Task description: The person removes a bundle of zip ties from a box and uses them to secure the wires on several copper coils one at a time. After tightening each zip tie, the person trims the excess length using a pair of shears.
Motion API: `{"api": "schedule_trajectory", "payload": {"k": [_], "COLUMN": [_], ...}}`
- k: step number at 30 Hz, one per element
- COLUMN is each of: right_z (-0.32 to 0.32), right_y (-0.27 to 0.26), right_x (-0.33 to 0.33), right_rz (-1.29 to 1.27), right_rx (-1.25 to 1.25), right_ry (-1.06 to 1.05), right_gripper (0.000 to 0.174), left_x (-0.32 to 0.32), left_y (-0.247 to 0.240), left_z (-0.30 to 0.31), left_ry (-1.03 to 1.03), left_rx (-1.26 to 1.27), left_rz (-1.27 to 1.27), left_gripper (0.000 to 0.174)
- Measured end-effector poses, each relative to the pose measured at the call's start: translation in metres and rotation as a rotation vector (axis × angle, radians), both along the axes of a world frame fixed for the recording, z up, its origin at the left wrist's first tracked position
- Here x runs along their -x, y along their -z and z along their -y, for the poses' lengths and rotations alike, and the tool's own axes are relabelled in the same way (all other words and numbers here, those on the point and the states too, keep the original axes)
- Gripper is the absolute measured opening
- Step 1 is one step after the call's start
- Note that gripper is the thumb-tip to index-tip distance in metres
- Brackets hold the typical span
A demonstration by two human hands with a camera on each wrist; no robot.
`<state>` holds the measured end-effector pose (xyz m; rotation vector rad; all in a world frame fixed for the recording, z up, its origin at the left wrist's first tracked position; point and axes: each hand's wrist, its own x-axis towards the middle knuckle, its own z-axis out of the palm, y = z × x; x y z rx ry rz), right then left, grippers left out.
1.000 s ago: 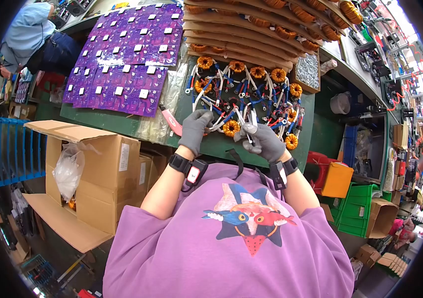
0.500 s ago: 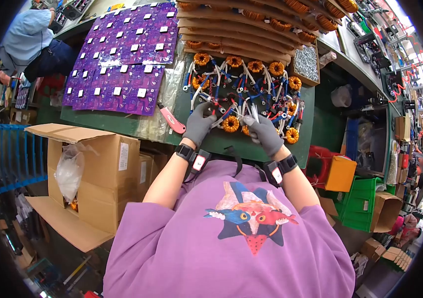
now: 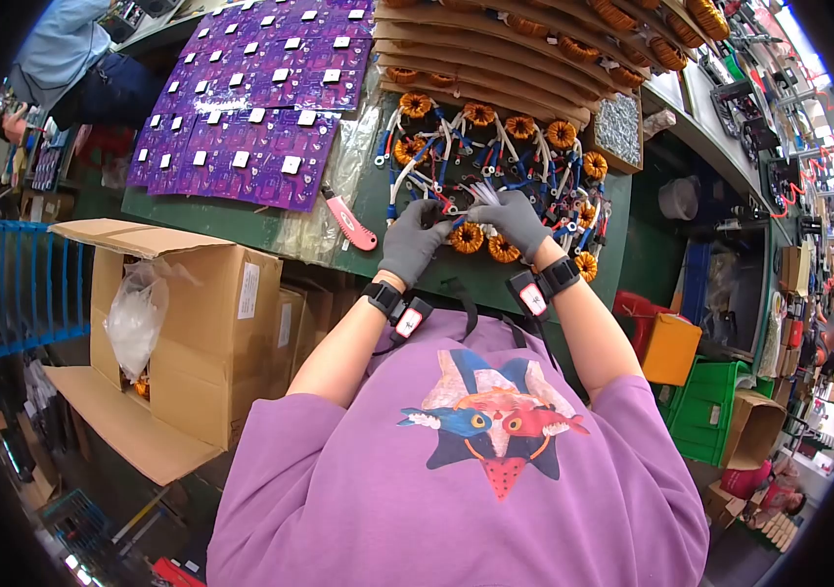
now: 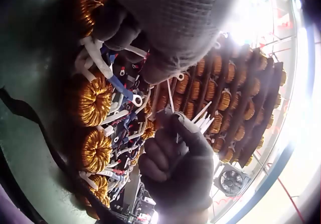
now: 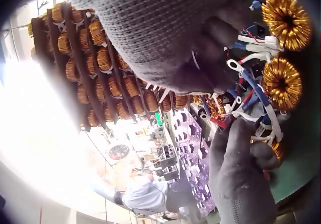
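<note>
My gloved left hand is at the front edge of a cluster of copper-wound toroid coils. In the right wrist view its thumb and fingertips pinch a red-sleeved wire lead near ring terminals. Close beside it, my gloved right hand holds several thin white strips that look like cable ties, fanned out past the fingers. One thin white strip spans the gap between the two hands in the left wrist view. A loose blue-and-white lead with a ring terminal hangs near the left hand.
Purple circuit boards cover the bench on the left, with a pink-handled cutter beside them. Cardboard layers of coils are stacked behind. A box of small metal parts stands back right; an open carton is at lower left.
My right hand has moved left and away from my body, bringing the white strips up to the left hand. The left hand stays at the wire leads. The head view has shifted slightly.
</note>
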<state>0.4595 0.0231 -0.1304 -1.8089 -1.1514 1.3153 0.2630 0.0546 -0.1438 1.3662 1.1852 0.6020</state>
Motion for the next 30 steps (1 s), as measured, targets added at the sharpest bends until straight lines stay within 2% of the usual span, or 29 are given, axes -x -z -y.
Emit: {"api": "schedule_trajectory", "payload": {"k": [3, 7, 9, 13, 17, 22, 24, 26, 27, 29, 30], "right_z": [-0.01, -0.016, -0.013, -0.012, -0.015, -0.021, -0.018, -0.014, -0.011, -0.01, -0.011], "right_y": [-0.02, -0.003, -0.024, -0.012, -0.02, -0.003, -0.017, -0.023, -0.025, -0.029, -0.032], "right_x": [0.01, 0.01, 0.003, -0.007, 0.009, 0.013, 0.014, 0.016, 0.017, 0.02, 0.022], "right_rz": [0.073, 0.103, 0.172, 0.137, -0.012, 0.309, 0.318, 0.329, 0.306, 0.282, 0.355], "right_rx": [0.069, -0.01, 0.054, 0.052, 0.002, 0.066, 0.094, 0.121, 0.085, 0.048, 0.038], "right_ry": [-0.068, -0.077, -0.052, -0.039, -0.086, -0.232, -0.235, -0.239, -0.246, -0.259, -0.276], "right_gripper": [0.039, 0.039, 0.038, 0.037, 0.036, 0.038, 0.039, 0.041, 0.041, 0.042, 0.042], "left_x": [0.0, 0.001, 0.001, 0.0, -0.002, -0.002, 0.0, 0.004, 0.005, 0.006, 0.005], "left_y": [-0.008, -0.015, -0.015, -0.02, -0.011, -0.006, -0.004, -0.004, -0.006, -0.014, -0.021], "left_z": [-0.001, -0.001, -0.002, -0.001, -0.002, -0.002, -0.006, -0.017, -0.021, -0.029, -0.03], "left_ry": [0.012, 0.042, 0.027, 0.027, 0.006, 0.048, 0.057, 0.177, 0.176, 0.283, 0.28], "left_rx": [-0.032, -0.043, -0.051, -0.007, 0.029, -0.062, -0.07, -0.118, -0.119, -0.064, -0.065], "left_rz": [-0.079, -0.147, -0.161, -0.145, -0.07, -0.008, 0.014, -0.137, -0.136, -0.349, -0.349], "left_gripper": [0.044, 0.044, 0.044, 0.043, 0.043, 0.041, 0.038, 0.031, 0.031, 0.029, 0.029]}}
